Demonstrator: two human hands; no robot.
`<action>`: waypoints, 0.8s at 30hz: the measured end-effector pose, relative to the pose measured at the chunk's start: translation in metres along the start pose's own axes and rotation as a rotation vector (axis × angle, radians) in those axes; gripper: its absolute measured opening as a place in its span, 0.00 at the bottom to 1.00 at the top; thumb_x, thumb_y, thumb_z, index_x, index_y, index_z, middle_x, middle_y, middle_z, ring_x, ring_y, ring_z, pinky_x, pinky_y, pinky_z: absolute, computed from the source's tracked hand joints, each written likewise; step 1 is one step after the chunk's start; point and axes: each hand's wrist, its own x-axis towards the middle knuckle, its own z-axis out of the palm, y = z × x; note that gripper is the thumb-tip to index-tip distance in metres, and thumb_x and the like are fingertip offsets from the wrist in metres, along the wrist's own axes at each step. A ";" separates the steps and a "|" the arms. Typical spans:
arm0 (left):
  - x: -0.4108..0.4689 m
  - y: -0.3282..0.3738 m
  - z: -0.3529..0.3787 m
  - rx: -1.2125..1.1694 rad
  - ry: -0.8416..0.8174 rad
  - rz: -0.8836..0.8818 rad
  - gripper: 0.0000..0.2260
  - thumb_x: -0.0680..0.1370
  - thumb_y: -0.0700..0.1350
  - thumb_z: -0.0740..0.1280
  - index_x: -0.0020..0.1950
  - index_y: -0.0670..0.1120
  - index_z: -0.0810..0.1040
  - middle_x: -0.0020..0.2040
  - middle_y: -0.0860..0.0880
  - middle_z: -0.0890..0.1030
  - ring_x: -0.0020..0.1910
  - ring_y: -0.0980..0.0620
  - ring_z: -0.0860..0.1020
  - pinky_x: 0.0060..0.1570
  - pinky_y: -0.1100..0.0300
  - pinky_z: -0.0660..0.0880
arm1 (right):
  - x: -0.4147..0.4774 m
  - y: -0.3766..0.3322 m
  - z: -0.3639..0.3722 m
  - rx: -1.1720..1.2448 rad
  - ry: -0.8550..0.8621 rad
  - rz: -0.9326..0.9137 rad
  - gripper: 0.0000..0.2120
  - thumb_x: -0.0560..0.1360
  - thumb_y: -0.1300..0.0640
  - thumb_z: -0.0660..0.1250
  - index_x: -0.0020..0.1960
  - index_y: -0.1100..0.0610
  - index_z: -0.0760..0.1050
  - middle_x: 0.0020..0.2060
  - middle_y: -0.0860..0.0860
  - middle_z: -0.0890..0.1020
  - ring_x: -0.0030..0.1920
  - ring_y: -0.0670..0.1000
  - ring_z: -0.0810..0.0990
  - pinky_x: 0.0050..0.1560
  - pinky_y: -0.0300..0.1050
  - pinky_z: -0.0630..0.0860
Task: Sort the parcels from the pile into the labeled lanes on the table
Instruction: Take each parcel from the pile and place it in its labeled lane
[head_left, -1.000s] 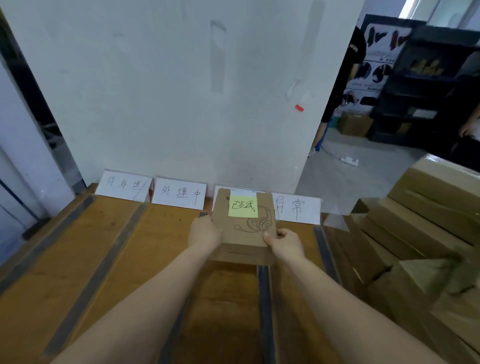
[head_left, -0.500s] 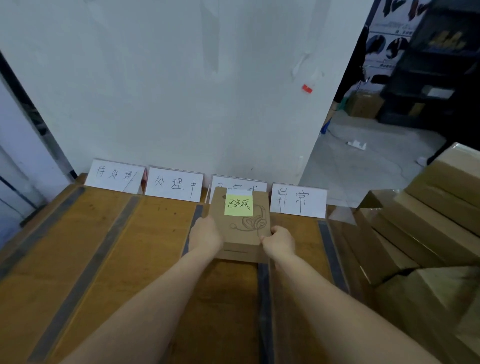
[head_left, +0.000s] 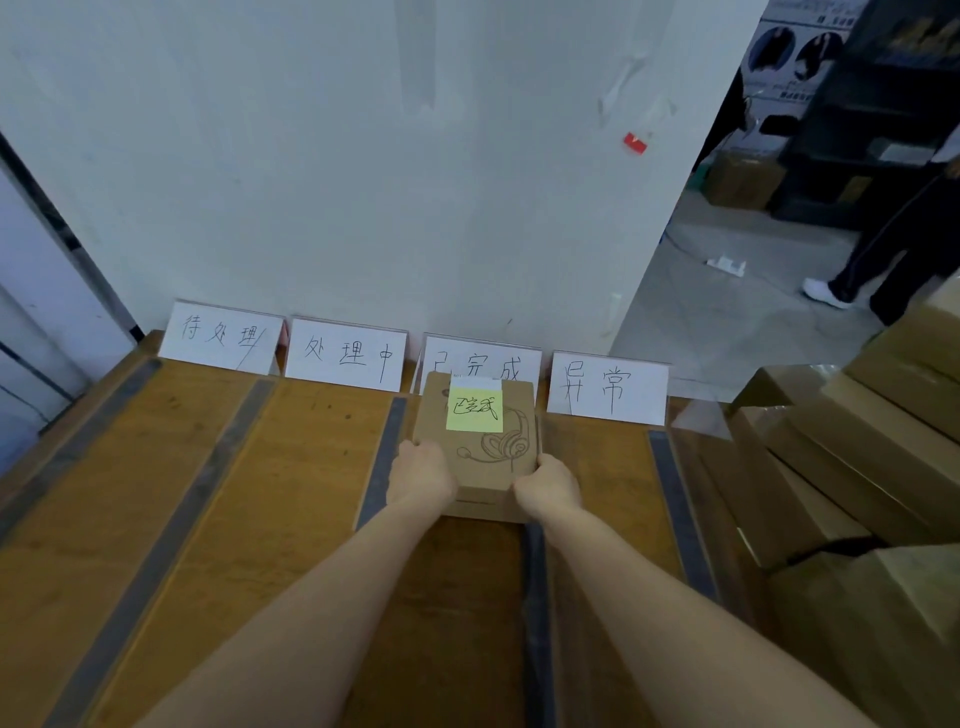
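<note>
Left hand (head_left: 423, 475), right hand (head_left: 550, 488), holding parcel (head_left: 480, 452), third lane (head_left: 467, 571)

Brown parcel (head_left: 483, 457), yellow-green note (head_left: 474, 411), headset line-drawing (head_left: 501, 446)

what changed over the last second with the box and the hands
The cardboard box came down in front of the 已完成 sign, which now shows more above it; whether it rests on the table yet is unclear. The left hand and right hand still grip its near corners; nothing was let go. The green note and the parcel pile stayed as they were.
</note>
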 end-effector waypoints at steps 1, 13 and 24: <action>0.001 0.001 0.001 0.007 -0.010 0.001 0.17 0.79 0.39 0.62 0.68 0.38 0.69 0.66 0.40 0.68 0.61 0.42 0.73 0.61 0.52 0.72 | 0.001 0.001 0.001 -0.005 0.001 0.004 0.22 0.81 0.58 0.64 0.74 0.57 0.67 0.66 0.55 0.77 0.64 0.57 0.77 0.60 0.50 0.78; 0.010 -0.001 0.009 0.043 -0.041 0.004 0.20 0.80 0.40 0.61 0.71 0.37 0.66 0.70 0.37 0.64 0.67 0.41 0.68 0.67 0.52 0.67 | 0.006 0.000 0.005 -0.014 -0.021 -0.008 0.24 0.81 0.59 0.64 0.76 0.57 0.64 0.67 0.55 0.76 0.65 0.56 0.77 0.58 0.48 0.77; 0.001 0.004 -0.005 0.125 0.023 0.184 0.20 0.77 0.40 0.66 0.69 0.40 0.70 0.70 0.41 0.66 0.68 0.43 0.67 0.67 0.50 0.69 | -0.016 -0.013 -0.012 -0.173 0.025 -0.189 0.21 0.80 0.54 0.67 0.71 0.56 0.69 0.65 0.54 0.76 0.65 0.56 0.75 0.64 0.52 0.76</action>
